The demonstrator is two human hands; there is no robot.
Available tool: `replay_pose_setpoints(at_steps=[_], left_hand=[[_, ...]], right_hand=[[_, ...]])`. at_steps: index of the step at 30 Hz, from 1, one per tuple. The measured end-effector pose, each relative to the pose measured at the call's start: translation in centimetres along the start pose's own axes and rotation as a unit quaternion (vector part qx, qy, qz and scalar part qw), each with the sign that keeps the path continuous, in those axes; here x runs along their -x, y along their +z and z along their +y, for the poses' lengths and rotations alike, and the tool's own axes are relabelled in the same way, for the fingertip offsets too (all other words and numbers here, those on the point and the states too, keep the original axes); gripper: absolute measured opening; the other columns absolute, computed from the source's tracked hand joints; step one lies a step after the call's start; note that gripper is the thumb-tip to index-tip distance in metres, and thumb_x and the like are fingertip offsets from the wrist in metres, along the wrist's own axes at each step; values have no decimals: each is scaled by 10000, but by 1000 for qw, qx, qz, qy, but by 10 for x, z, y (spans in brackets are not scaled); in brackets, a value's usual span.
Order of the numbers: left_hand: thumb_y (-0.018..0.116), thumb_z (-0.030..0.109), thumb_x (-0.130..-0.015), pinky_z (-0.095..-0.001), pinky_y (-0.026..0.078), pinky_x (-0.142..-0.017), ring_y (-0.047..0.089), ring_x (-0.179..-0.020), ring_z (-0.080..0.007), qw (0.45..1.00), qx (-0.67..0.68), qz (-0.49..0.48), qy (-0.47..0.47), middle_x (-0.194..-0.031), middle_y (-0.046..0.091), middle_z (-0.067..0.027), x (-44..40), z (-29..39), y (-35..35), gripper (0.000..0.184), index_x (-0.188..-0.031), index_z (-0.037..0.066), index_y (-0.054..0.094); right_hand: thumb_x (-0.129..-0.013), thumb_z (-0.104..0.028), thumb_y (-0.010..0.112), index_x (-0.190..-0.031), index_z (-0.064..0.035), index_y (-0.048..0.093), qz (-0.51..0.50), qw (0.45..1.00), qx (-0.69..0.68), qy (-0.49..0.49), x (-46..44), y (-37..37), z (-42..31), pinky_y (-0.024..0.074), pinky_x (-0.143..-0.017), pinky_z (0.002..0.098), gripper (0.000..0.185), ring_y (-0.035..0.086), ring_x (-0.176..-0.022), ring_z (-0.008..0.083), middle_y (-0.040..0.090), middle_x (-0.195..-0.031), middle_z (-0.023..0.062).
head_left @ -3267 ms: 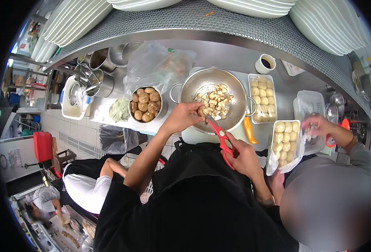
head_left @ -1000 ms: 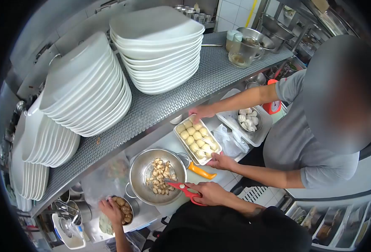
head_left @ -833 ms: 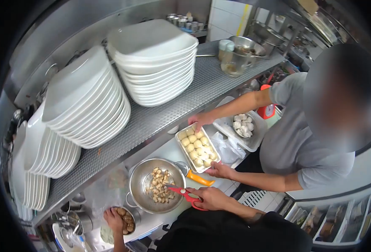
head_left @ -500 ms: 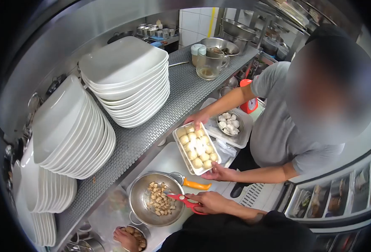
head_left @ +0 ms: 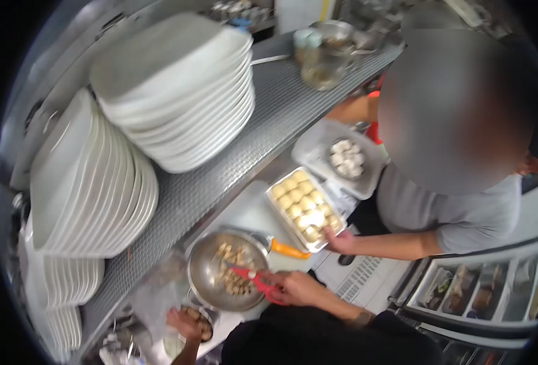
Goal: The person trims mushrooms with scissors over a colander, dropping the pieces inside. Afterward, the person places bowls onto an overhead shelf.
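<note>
My right hand [head_left: 293, 287] is closed round the handles of red-handled scissors [head_left: 258, 280]. Their blades point into a large metal bowl [head_left: 204, 291] that holds small brown cut pieces [head_left: 235, 281], perhaps mushroom. At the lower left, my left hand [head_left: 185, 323] is at the near-left side of a smaller bowl of whole brown mushroom-like pieces [head_left: 201, 322]. Blur hides whether its fingers grip anything. Behind the large bowl's right rim lies an orange handle [head_left: 289, 249]; what it belongs to is partly hidden.
A co-worker's hand [head_left: 340, 241] holds a tray of round pale pieces [head_left: 305, 204] over the counter. Beyond it is a grey tub [head_left: 371, 182] with a bowl of white pieces [head_left: 347, 159]. Stacked white dishes [head_left: 184, 91] stand on the metal shelf [head_left: 220, 161] at left.
The view has shifted and blurred. The co-worker's far hand has left the tray; the other still holds it. My left hand has shifted slightly up at the small bowl. My right hand keeps the scissors.
</note>
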State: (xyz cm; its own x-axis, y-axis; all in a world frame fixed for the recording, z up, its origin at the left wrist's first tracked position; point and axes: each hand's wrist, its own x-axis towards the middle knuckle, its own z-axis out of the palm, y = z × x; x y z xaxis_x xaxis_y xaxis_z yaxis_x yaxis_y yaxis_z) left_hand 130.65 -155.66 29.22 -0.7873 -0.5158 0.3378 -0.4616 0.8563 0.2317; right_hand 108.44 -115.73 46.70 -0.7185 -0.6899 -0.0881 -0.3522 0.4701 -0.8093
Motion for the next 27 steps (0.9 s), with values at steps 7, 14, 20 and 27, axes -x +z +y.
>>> replay_pose_setpoints(at_steps=[7,14,20,27], left_hand=[[495,171,-959,-538,384,-968,531,-1106,-420,997,0,-73,-37,-1129,600,-223,-31,26,-26,309,-1194,-6,590],[483,257,-1017,-466,406,-963,560,-1063,-353,988,94,-5,-124,-1073,628,-167,-39,47,-46,308,-1127,19,645],[596,154,-967,-364,537,-806,685,-832,-277,900,281,76,-325,-908,722,-146,-19,51,-95,209,-1076,-9,669],[635,163,-942,-320,569,-753,663,-817,-159,720,442,-45,-533,-892,678,-85,55,48,-109,188,-993,-17,610]], right_hand=[[-833,-188,729,-1371,-76,588,31,999,-10,4,-39,-11,2,562,-744,424,567,689,-795,356,699,-965,205],[-814,-186,745,-1356,-66,597,-1,996,69,-65,-68,-17,-23,564,-671,432,574,686,-721,336,689,-891,198],[-816,-128,745,-1352,-56,619,83,993,66,-43,-85,-33,-39,559,-674,384,555,685,-701,273,710,-934,187],[-833,-117,740,-1369,-45,608,70,995,49,-43,-89,-14,-31,556,-672,368,557,702,-725,249,704,-902,189]])
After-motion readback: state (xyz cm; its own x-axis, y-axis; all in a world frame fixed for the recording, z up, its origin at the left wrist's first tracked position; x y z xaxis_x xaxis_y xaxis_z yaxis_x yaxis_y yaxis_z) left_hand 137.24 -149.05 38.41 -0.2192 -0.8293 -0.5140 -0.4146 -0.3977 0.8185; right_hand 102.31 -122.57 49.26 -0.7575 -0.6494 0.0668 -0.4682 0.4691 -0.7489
